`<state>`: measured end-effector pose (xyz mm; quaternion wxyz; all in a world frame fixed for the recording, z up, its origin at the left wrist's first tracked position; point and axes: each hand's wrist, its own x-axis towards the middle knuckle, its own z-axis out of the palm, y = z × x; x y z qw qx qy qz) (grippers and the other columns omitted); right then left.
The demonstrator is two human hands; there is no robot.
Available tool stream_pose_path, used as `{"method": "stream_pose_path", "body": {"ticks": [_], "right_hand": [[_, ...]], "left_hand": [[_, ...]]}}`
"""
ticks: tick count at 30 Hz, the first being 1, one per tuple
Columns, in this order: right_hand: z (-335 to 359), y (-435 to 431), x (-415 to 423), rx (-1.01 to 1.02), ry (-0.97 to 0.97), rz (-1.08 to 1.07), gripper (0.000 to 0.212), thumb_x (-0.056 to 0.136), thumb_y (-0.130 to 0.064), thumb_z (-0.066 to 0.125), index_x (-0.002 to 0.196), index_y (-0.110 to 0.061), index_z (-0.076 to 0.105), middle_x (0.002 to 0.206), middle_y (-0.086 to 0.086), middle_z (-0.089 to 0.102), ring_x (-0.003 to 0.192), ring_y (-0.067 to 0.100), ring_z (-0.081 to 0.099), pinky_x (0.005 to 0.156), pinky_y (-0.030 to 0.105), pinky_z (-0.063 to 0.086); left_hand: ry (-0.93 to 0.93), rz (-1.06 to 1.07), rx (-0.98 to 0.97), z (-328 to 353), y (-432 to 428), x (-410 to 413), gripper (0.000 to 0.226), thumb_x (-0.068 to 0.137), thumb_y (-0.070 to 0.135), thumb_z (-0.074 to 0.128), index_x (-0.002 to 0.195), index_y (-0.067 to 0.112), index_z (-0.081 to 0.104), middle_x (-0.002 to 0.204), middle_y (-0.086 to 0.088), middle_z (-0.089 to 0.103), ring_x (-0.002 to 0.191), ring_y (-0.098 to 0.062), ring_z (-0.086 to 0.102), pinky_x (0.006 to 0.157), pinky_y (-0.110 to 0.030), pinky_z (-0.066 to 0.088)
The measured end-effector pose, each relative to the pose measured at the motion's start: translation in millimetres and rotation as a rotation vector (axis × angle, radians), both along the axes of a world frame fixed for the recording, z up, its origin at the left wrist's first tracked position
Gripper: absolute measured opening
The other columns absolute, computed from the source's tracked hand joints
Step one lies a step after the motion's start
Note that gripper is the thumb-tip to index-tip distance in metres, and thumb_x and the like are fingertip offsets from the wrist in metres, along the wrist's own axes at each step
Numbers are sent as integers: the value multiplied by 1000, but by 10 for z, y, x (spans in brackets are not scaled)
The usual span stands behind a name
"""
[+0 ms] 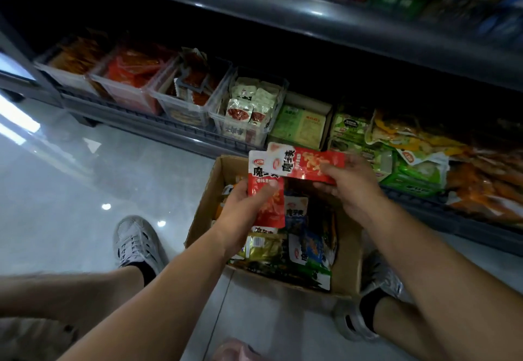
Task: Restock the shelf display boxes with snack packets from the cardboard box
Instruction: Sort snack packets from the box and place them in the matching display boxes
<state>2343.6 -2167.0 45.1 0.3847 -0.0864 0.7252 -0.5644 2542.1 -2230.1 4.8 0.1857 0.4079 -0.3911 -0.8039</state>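
Observation:
An open cardboard box [203, 205] stands on the floor between my feet, filled with mixed snack packets [308, 244]. My left hand [246, 208] grips a red and white snack packet [264, 174] upright above the box. My right hand [348, 188] pinches a second red packet [308, 162] held sideways, overlapping the first one's top. On the bottom shelf behind stand clear display boxes: one with white and red packets [249, 106], one with dark red packets [192, 86], and two further left with red and orange ones.
Green cartons [300, 123] and loose green, yellow and orange bags [410, 148] fill the shelf to the right. A dark upper shelf edge [254, 7] overhangs. My shoes [135, 242] rest on the glossy grey floor either side of the box.

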Motion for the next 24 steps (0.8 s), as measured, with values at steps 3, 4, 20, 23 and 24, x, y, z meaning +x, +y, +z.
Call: {"method": "stream_pose_path", "body": {"ticks": [3,4,20,23,24], "right_hand": [[126,95,155,59,17,144,59,84,1,75,130,-24,50,110,2,60,91,23,71,69,39,64],[164,122,226,116,68,237,50,84,-5,77,124,-26,56,109,1,62,89,21,71,69,39,64],[1496,395,60,-177,309,465,13,97,-15,64,109,-17,67,96,-1,78,87,15,76,75,33,62],[1724,374,-46,-181,406,432,11,94,-19,68,104,-22,69,95,-4,78,86,11,75,79,38,63],[1799,360,-66,-199,421,418,11,94,-19,69,104,-23,69,95,-5,78,86,10,75,79,35,62]], "left_hand": [[-4,15,-78,139,85,-107,58,86,27,82,135,13,53,123,-10,73,112,-30,72,100,-54,55],[-7,26,-99,189,107,-149,51,89,21,78,134,12,54,122,-11,73,110,-30,72,99,-53,57],[83,-64,-357,1624,96,-442,22,100,20,63,120,11,66,105,-12,78,96,-32,77,76,-45,63],[64,-70,-501,1907,30,-551,17,98,18,66,114,13,66,99,-11,79,91,-29,78,74,-39,64],[46,-72,-560,1983,-12,-587,15,97,18,67,112,13,66,97,-9,79,90,-26,78,73,-36,64]]}}
